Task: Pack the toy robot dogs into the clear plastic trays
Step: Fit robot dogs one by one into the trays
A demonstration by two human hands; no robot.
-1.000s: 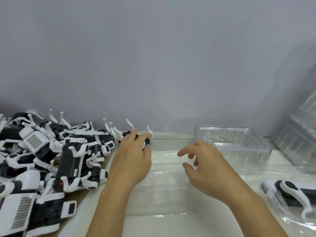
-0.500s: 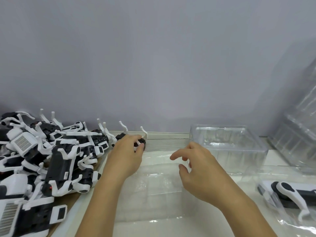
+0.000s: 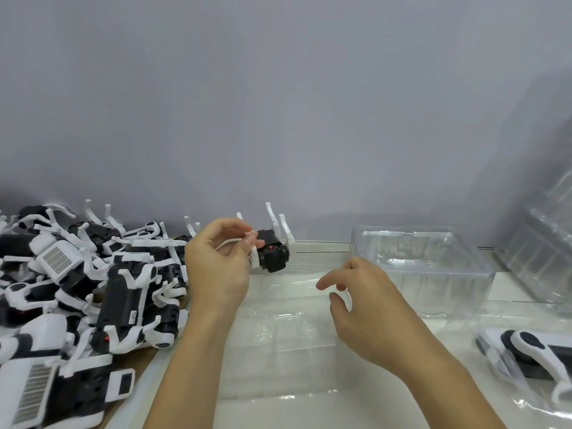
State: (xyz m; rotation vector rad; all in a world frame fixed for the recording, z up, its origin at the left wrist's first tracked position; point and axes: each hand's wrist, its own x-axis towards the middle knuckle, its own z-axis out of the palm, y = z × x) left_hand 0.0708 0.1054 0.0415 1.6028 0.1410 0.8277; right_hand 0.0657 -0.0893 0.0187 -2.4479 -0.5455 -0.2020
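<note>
A heap of black-and-white toy robot dogs (image 3: 93, 289) fills the left side. My left hand (image 3: 216, 264) pinches a white leg of one black toy robot dog (image 3: 272, 252), lifted upside down near the back wall, its other legs pointing up. My right hand (image 3: 362, 301) hovers with fingers apart and holds nothing, over a flat clear plastic tray (image 3: 278, 335) lying in front of me. An upturned clear plastic tray (image 3: 418, 258) stands to the right of my right hand.
A stack of clear trays (image 3: 544, 243) leans at the far right by the wall. A packed black-and-white toy in clear plastic (image 3: 526, 351) lies at the right edge. The grey wall is close behind everything.
My left hand has lifted one toy dog by its leg out of the heap's right edge and carried it up and to the right. My right hand stayed hovering over the tray.
</note>
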